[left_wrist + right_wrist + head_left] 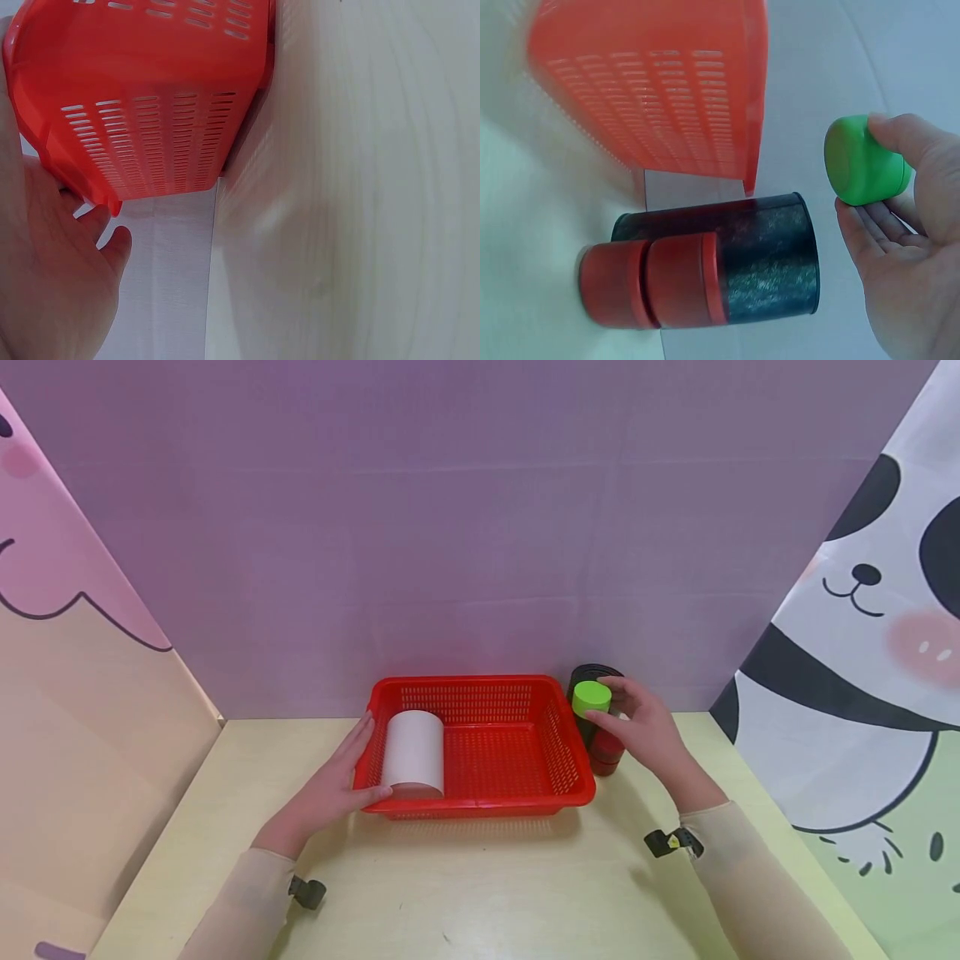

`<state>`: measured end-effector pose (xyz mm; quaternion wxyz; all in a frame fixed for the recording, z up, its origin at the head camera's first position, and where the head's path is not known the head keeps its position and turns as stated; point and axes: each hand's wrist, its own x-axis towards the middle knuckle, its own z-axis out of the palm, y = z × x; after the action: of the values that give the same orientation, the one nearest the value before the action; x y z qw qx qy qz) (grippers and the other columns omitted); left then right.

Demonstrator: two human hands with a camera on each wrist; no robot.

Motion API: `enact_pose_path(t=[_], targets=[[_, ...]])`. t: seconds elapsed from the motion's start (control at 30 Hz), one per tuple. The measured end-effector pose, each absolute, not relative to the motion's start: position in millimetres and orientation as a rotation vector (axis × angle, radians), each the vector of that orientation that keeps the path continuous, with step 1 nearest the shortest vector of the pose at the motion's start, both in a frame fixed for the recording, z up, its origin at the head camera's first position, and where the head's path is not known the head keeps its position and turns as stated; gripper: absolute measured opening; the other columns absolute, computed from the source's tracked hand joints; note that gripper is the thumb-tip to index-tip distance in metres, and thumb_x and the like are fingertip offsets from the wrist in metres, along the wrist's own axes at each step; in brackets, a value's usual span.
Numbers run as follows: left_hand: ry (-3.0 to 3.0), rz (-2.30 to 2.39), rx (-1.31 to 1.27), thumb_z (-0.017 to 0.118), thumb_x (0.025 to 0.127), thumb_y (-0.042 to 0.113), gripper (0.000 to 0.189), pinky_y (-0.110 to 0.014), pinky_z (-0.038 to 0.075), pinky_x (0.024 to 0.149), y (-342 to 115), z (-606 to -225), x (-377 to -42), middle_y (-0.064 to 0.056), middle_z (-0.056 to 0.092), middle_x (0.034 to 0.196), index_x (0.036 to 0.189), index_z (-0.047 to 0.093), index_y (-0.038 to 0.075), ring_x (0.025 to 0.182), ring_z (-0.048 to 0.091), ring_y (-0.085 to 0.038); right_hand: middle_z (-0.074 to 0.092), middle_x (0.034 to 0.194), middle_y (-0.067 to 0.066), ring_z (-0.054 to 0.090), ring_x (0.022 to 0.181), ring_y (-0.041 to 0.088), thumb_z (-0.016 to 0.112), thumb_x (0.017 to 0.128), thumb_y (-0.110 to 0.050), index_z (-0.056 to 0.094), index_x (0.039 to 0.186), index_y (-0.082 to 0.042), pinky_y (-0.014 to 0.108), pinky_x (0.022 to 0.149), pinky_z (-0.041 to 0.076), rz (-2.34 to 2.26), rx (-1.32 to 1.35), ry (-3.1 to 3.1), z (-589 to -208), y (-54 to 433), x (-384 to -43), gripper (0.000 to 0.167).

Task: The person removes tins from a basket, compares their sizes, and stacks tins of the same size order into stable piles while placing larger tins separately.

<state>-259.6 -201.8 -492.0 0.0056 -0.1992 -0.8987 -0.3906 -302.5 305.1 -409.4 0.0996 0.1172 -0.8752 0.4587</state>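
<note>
A red plastic basket (480,807) with slotted walls sits on the table against the back wall. My left hand (330,789) holds its left end, thumb over the front left corner and fingers along the side; in the left wrist view fingertips (94,221) curl at the rim. Inside the basket, at its left, is a white cylinder (414,747). My right hand (648,727) pinches a small green round container (862,161) between thumb and fingers, raised above two stacked red jars (679,279). Behind these jars, right of the basket, stands a dark cylindrical tin (769,255).
The pale wooden table (480,893) ends at a purple back wall (480,543). Printed side panels, with a panda (862,693) on the right, flank it. A small black camera is strapped on each wrist.
</note>
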Motion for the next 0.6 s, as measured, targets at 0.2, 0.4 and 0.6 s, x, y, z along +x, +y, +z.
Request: enact_pose_path(t=[0.2, 0.4, 0.6], targets=[[-2.803, -1.234, -0.635, 0.085, 0.092, 0.056, 0.123, -0.067, 0.042, 0.122, -202, -493, -260, 0.001, 0.002, 0.187, 0.180, 0.007, 0.019, 0.171, 0.008, -0.035, 0.072, 0.137, 0.022, 0.068, 0.131, 0.045, 0.084, 0.102, -0.027, 0.059, 0.153, -0.005, 0.066, 0.112, 0.053, 1.320, 0.356, -2.575, -417, 314, -297, 0.061], [-2.803, -1.235, -0.633, 0.084, 0.093, 0.055, 0.122, -0.067, 0.040, 0.123, -201, -492, -259, 0.001, 0.002, 0.187, 0.180, 0.007, 0.018, 0.171, 0.007, -0.035, 0.073, 0.137, 0.021, 0.070, 0.130, 0.044, 0.086, 0.101, -0.024, 0.060, 0.153, -0.004, 0.037, 0.109, 0.058, 1.269, 0.333, -2.575, -424, 321, -293, 0.061], [-2.799, -1.225, -0.640, 0.083, 0.094, 0.054, 0.121, -0.067, 0.039, 0.123, -201, -490, -258, -0.002, 0.002, 0.187, 0.180, 0.007, 0.017, 0.171, 0.007, -0.037, 0.071, 0.140, 0.023, 0.068, 0.132, 0.045, 0.084, 0.102, -0.022, 0.059, 0.154, -0.003, 0.023, 0.104, 0.057, 1.290, 0.308, -2.565, -427, 326, -288, 0.061]])
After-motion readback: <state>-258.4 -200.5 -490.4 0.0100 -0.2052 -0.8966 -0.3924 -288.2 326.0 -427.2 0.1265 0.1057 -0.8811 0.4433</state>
